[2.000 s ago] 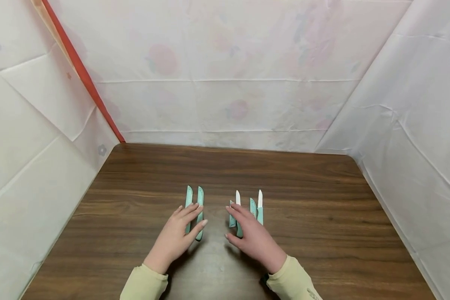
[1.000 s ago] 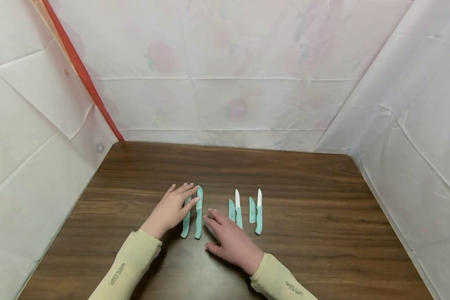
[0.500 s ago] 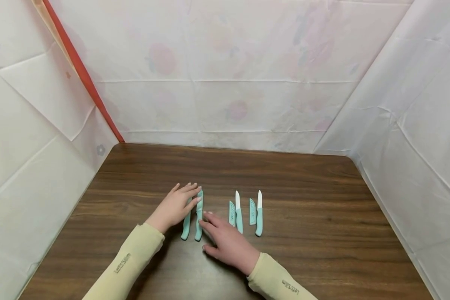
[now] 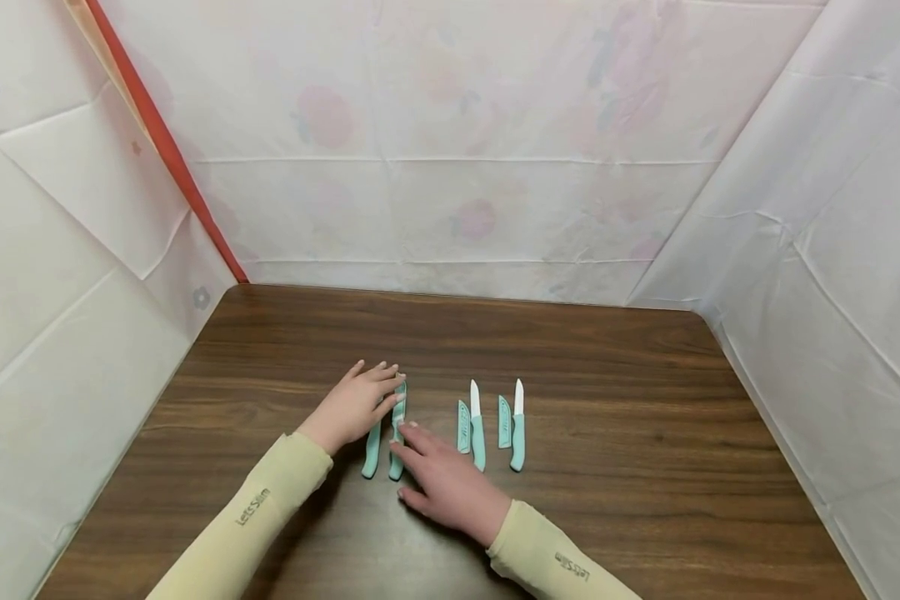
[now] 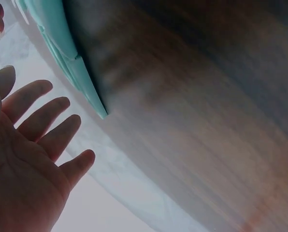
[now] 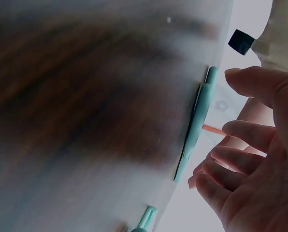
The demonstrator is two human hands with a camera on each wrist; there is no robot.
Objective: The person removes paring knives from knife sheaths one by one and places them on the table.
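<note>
Two teal-handled knives in teal sheaths lie side by side, the outer sheathed knife (image 4: 372, 457) and the inner sheathed knife (image 4: 396, 470). Over their sheath ends hovers my left hand (image 4: 352, 406), fingers spread and partly hiding them. My right hand (image 4: 450, 483) is by the inner knife's handle, its fingertips overlapping it in the head view. Both wrist views show loosely bent fingers holding nothing, apart from the teal knives (image 5: 57, 29) (image 6: 198, 116). To the right lie two bare white-bladed knives (image 4: 478, 437) (image 4: 519, 433), each with its sheath (image 4: 463, 427) (image 4: 505, 422) to its left.
The wooden table (image 4: 615, 375) carries the knives near its middle. White patterned sheeting (image 4: 450, 125) hangs behind it and along both sides. A red strip (image 4: 165, 150) runs down the back left corner.
My right hand has moved left from over the bare knives to the inner sheathed knife. My left hand has shifted slightly farther up over the sheaths. The knives look unmoved.
</note>
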